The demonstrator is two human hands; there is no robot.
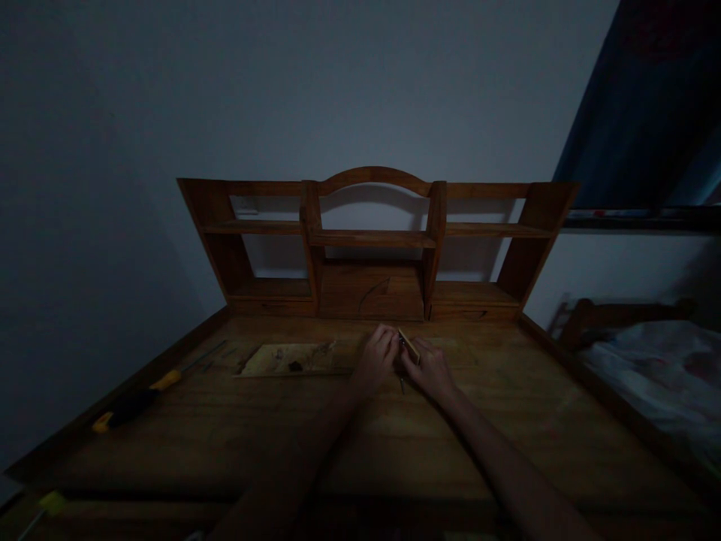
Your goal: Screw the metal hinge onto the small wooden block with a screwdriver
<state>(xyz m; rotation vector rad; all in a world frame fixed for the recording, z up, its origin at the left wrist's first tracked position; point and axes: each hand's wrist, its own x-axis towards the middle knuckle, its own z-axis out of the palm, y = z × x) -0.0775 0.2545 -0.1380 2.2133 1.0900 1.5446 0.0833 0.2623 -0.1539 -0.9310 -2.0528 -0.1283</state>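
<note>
My right hand [432, 370] grips a small, flat, pale wooden piece [410, 346], tilted up off the desk. Close against its left side, the fingertips of my left hand [376, 359] are pinched together. Something small and dark is at those fingertips, too dim to name. Just below the hands lies a thin metal piece that looks like a screw [402, 386]. To the left of my left hand, a light wooden board [293, 359] with dark stains and a ragged left end rests flat on the desk.
A screwdriver [138, 398] with a yellow and black handle lies on the desk [360, 451] at the left; small thin pieces are near its tip. A wooden shelf unit [372, 239] stands along the back. Raised edges border both sides. Another yellow-handled tool [52, 502] is at the lower left.
</note>
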